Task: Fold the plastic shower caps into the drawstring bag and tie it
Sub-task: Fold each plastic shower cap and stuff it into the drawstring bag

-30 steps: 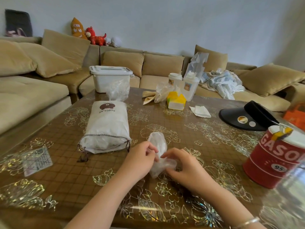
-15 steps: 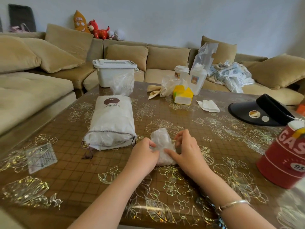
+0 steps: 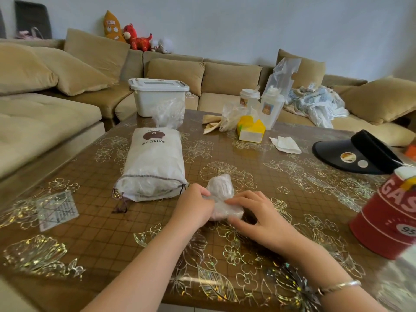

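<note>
A crumpled clear plastic shower cap [image 3: 221, 194] lies on the brown flowered table [image 3: 225, 255] in front of me. My left hand [image 3: 193, 210] pinches its left side with curled fingers. My right hand [image 3: 258, 217] holds its near right end, thumb under and fingers spread over it. The white drawstring bag [image 3: 153, 163], stuffed with plastic and printed "POPULAR", lies to the left of the cap with its open mouth and dark cords toward me. More clear plastic [image 3: 167, 113] is bunched behind the bag.
A red tin can [image 3: 391, 215] stands at the right edge. A black visor [image 3: 358, 154], a white tissue [image 3: 286, 144], a yellow carton [image 3: 249, 129], cups and a white lidded bin [image 3: 157, 95] sit farther back. A paper slip [image 3: 56, 209] lies at the left.
The hands pressed the cap down and folded it smaller on the table. The right hand's fingers lowered from above the cap to its near right end. The view shifted slightly.
</note>
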`<action>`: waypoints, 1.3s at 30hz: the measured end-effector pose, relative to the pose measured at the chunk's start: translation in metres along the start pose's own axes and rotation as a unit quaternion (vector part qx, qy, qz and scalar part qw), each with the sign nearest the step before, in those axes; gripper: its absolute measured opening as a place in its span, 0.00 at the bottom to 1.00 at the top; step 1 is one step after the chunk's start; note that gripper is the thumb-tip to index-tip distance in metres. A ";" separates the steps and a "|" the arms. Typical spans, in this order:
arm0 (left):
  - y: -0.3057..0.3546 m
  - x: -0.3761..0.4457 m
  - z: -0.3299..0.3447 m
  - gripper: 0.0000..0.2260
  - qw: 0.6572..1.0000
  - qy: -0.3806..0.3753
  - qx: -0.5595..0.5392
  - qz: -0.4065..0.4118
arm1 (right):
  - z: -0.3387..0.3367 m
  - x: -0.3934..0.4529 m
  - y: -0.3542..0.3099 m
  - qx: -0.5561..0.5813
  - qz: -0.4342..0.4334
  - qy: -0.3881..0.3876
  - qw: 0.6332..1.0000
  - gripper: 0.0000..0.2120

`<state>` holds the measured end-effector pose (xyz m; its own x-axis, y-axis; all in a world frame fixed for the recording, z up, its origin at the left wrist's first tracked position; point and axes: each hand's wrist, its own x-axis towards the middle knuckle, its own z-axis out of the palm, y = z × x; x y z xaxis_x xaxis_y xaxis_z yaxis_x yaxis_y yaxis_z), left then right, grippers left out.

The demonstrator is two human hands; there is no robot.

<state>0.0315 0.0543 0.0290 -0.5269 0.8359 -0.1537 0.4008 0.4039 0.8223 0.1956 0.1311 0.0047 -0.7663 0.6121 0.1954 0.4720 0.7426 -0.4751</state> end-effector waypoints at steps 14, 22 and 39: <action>0.004 -0.013 -0.020 0.10 0.992 -0.018 -0.043 0.116 | 0.002 0.001 -0.016 -0.015 -0.017 0.037 0.999 0.05; -0.002 -0.019 -0.022 0.03 0.992 -0.077 0.002 0.100 | -0.003 0.003 -0.029 0.249 0.115 0.081 0.958 0.07; -0.012 0.012 0.010 0.04 0.987 0.096 0.101 0.077 | 0.007 0.029 -0.022 0.088 0.281 0.089 0.951 0.10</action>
<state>0.0281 0.0628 0.0114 -0.5733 0.8148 0.0867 0.6184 0.3608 0.6981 0.1598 0.1303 0.0148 -0.3200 0.9474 0.0029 0.6927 0.2361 -0.6815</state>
